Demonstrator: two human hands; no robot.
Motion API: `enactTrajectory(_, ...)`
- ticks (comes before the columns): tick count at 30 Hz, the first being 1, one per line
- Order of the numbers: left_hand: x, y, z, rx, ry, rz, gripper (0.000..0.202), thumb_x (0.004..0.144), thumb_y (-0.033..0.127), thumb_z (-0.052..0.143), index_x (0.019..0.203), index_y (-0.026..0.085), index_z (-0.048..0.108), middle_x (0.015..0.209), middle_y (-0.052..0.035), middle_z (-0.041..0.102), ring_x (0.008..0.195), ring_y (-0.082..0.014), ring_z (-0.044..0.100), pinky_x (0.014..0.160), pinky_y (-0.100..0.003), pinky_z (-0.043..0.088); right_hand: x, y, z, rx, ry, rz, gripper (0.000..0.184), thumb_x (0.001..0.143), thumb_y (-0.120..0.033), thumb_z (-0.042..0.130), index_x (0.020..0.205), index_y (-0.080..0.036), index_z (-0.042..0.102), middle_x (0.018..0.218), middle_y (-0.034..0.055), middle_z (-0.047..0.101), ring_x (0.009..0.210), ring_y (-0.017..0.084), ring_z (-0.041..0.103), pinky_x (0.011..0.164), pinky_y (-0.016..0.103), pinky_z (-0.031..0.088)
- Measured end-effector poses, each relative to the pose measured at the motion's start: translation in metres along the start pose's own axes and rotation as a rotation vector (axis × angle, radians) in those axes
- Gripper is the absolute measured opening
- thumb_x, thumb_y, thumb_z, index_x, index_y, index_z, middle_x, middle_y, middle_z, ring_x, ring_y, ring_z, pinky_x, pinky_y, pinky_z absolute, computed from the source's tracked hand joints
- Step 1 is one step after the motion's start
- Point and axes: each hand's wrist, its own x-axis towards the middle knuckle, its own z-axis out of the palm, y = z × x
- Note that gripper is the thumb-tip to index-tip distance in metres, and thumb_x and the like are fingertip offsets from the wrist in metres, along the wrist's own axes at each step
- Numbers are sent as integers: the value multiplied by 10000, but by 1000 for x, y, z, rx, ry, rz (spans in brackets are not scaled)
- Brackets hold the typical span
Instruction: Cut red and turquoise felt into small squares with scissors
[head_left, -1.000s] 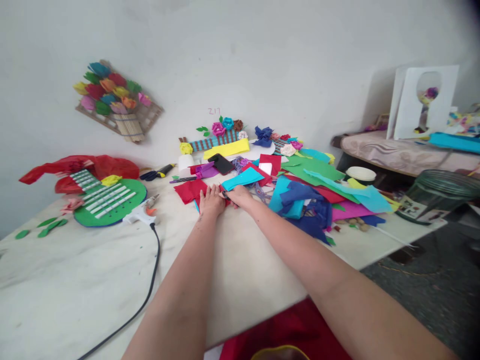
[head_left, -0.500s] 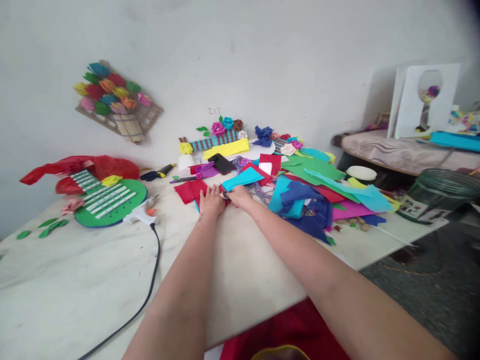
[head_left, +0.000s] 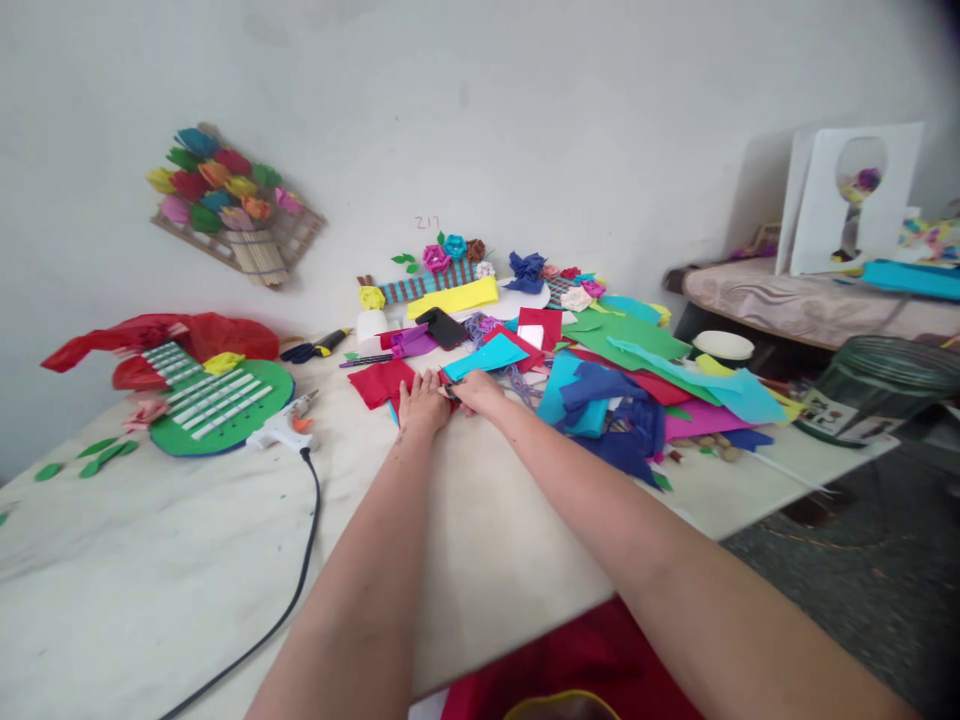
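Note:
My left hand (head_left: pixel 424 402) lies flat with fingers stretched out, pressing on a sheet of red crepe paper (head_left: pixel 376 385). Close beside it on the right, my right hand (head_left: pixel 480 394) is closed around a small dark tool (head_left: pixel 451 391). Fingers cover most of this tool, so its exact kind is unclear. Just beyond both hands lies a folded light-blue paper piece (head_left: pixel 487 355). A bit of blue shows under the red paper near my left hand.
On the left, a white glue gun (head_left: pixel 279 430) with a black cord lies by a green guitar-shaped craft (head_left: pixel 225 405). A dark phone (head_left: pixel 442 328) and scissors (head_left: pixel 319 345) lie farther back. Coloured paper scraps (head_left: pixel 630 340) and a glass jar (head_left: pixel 862 395) are at right.

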Motion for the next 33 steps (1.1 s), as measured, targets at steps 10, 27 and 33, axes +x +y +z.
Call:
enactTrajectory(10, 3, -2, 4, -15, 14, 0, 601, 870, 367, 233, 1445, 194, 204, 1508, -24, 157, 1384, -224, 80, 1109, -451, 28, 0, -5, -2, -13, 12, 25, 360, 754, -420, 496, 540, -149, 598, 530, 43, 623, 463, 127, 574, 506, 221, 417)
enactTrajectory(27, 4, -2, 6, -34, 31, -12, 581, 887, 313, 172, 1438, 134, 222, 1512, -34, 130, 1386, -232, 47, 1108, -446, 40, 3, 7, 1, 297, -3, -33, 348, 732, -447, 588, 543, -157, 544, 414, 3, 535, 394, 113, 523, 436, 208, 413)
enactTrajectory(33, 2, 1, 2, -38, 44, -27, 574, 892, 333, 176, 1429, 148, 255, 1516, -35, 108, 1384, -251, 13, 1104, -450, 41, -21, 8, -34, 633, -245, 60, 293, 687, -375, 690, 627, -139, 526, 419, -29, 506, 346, 83, 458, 341, 190, 373)
